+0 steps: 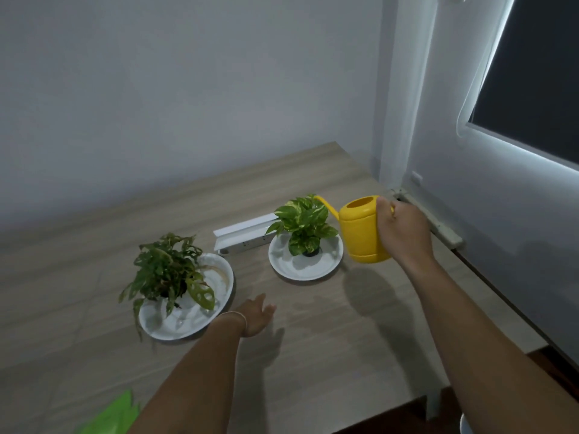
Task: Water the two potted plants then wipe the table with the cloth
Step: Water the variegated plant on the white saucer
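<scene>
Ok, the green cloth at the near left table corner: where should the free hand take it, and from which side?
Probably pinch the green cloth at its raised far edge, left hand coming down from above. It lies flat, partly out of frame, and the right hand holds the watering can.

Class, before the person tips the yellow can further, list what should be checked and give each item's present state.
1. Right hand grips watering can: ok.
2. Spout over right plant: ok.
3. White plate under that pot: ok.
4. Left hand clear of the pour: ok.
5. Water level in can: cannot tell.
6. Green cloth within reach: ok.
</scene>
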### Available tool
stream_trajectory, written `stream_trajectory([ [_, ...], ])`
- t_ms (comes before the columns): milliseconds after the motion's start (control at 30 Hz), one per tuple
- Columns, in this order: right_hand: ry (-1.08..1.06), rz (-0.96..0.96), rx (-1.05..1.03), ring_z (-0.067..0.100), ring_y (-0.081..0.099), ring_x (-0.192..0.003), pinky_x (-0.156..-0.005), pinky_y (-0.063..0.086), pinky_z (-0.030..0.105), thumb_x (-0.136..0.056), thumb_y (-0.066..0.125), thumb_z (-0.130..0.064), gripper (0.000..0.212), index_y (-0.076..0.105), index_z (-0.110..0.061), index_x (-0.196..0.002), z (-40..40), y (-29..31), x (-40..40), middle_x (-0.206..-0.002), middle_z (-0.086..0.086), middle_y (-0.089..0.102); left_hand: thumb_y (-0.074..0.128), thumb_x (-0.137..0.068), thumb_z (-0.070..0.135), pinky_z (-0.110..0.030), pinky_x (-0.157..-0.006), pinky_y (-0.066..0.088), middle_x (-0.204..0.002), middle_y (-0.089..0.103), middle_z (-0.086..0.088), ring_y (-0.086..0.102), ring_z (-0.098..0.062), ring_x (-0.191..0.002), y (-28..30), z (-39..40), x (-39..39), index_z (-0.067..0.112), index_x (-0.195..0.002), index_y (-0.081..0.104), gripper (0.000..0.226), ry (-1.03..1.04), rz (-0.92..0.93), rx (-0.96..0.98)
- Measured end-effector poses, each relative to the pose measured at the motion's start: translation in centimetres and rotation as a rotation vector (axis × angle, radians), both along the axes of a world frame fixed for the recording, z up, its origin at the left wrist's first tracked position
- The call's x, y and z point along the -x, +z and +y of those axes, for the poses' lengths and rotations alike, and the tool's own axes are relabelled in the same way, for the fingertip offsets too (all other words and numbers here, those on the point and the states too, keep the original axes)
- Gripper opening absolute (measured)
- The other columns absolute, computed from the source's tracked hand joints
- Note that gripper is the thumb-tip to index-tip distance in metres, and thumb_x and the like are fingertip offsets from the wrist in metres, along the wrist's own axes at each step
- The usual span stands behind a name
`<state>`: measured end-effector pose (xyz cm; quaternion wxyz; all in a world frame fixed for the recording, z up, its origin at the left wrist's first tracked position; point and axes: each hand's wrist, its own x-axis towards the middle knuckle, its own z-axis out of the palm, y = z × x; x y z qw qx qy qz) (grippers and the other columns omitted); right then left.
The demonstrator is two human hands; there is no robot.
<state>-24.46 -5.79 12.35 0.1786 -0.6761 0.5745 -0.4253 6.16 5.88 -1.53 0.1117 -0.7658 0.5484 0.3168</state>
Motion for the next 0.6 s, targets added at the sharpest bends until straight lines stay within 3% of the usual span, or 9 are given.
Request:
stream_trajectory([
  [100, 0.011, 0.080, -0.004, 0.039, 0.059, -0.074, -0.064, 0.039, 0.039, -0.104, 0.037, -0.038, 0.052, 0.056, -0.005, -0.070, -0.6, 1.3, -1.0, -0.073, 0.021, 0.061, 0.021, -0.101, 0.060, -0.039, -0.121, 0.018, -0.165, 0.015, -0.009, 0.019, -0.028, -0.151, -0.2, 0.0, -0.5, 0.020, -0.159, 0.007, 0.071, 0.013, -0.005, 0.000],
  [333, -0.008, 0.108, -0.012, 0.039, 0.057, -0.070, -0.062, 0.035, 0.037, -0.098, 0.034, -0.043, 0.053, 0.050, -0.008, -0.062, -0.3, 1.3, -2.4, -0.061, 0.011, 0.048, 0.022, -0.102, 0.060, -0.040, -0.121, 0.020, -0.165, 0.017, -0.010, 0.022, -0.029, -0.150, -0.4, 0.3, -0.7, 0.020, -0.159, 0.011, 0.070, 0.023, -0.013, -0.009],
  [600, -0.059, 0.105, -0.025, 0.031, 0.050, -0.065, -0.063, 0.034, 0.036, -0.103, 0.034, -0.039, 0.054, 0.056, -0.004, -0.069, -0.6, 2.5, -1.2, -0.065, 0.012, 0.052, 0.018, -0.102, 0.060, -0.040, -0.121, 0.019, -0.165, 0.017, -0.009, 0.021, -0.028, -0.150, -1.0, 0.0, -1.3, 0.021, -0.158, 0.014, 0.069, 0.014, -0.019, -0.034],
])
